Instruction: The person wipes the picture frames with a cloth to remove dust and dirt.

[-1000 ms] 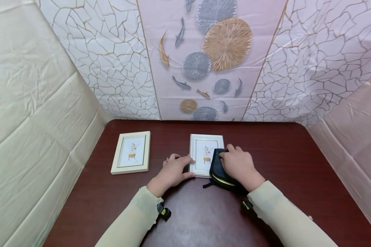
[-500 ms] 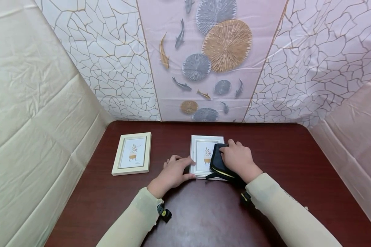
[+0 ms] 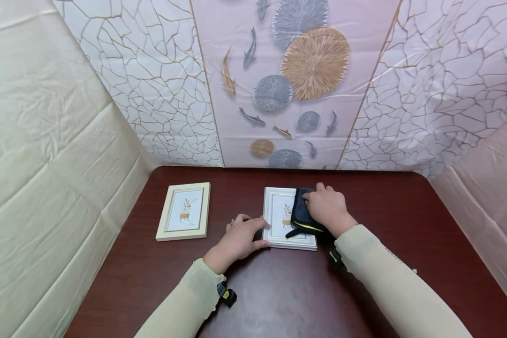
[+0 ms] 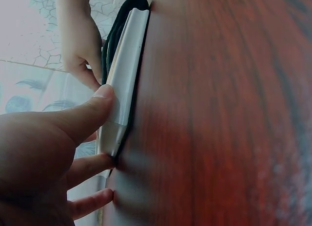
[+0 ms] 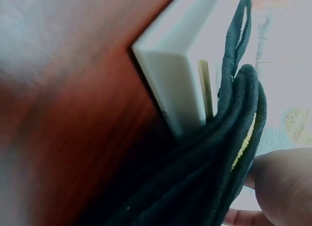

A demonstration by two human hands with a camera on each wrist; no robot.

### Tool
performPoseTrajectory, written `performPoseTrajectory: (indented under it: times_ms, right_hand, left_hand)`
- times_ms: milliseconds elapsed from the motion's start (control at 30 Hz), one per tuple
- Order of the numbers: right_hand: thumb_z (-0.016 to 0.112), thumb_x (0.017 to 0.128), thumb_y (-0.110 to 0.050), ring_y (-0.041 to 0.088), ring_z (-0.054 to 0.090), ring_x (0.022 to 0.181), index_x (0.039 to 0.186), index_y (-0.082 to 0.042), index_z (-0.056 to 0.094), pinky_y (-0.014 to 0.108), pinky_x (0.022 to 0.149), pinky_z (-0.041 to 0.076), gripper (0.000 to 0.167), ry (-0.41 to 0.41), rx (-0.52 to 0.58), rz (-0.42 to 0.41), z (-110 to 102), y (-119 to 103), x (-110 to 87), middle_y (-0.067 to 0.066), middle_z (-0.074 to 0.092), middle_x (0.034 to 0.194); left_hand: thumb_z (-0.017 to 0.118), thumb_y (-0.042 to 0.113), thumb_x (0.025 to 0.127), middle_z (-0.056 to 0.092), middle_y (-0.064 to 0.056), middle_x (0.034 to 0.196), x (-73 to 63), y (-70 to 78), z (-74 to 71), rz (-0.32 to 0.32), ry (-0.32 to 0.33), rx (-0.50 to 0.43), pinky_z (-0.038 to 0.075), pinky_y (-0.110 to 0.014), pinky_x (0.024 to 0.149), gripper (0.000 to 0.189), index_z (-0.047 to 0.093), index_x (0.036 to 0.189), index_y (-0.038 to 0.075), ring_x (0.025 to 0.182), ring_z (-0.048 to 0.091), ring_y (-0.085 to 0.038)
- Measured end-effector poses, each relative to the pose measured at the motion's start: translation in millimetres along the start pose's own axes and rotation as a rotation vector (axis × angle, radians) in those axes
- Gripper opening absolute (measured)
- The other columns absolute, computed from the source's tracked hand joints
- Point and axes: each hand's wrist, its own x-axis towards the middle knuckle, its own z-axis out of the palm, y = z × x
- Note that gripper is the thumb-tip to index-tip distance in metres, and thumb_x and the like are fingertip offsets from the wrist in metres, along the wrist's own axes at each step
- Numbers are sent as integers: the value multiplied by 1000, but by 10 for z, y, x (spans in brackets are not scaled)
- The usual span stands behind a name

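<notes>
fingers (image 3: 310, 196) on dark folded cloth (image 3: 301, 212)

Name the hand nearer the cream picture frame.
Left. The left hand is right of the cream picture frame; the right hand is farther right, on the folded dark cloth.

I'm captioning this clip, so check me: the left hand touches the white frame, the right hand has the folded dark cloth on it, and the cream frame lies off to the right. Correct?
Not quite: the cream frame lies to the left, as the head view shows. The left hand does touch the white frame, and the right hand has the folded dark cloth on it.
</notes>
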Motion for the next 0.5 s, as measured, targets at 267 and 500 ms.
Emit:
performPoseTrajectory:
  times_ms: [267,500]
  right_hand:
    - [63,110,-24,39,65,103,143,-22,77,56,71,61,35,-18,13,4,-38,32,65,24,65,121]
    - [63,111,-21,38,65,107,142,-17,77,56,79,62,35,14,69,-21,19,15,59,22,66,126]
  left_hand:
    - [79,49,101,58,4,162,-4,3,27,-2,8,4,32,-76,114,47,69,143,33,145,44,-36]
    - [79,49,101,54,3,165,-15,-6,29,0,11,3,31,-77,115,45,70,142,32,146,44,-36]
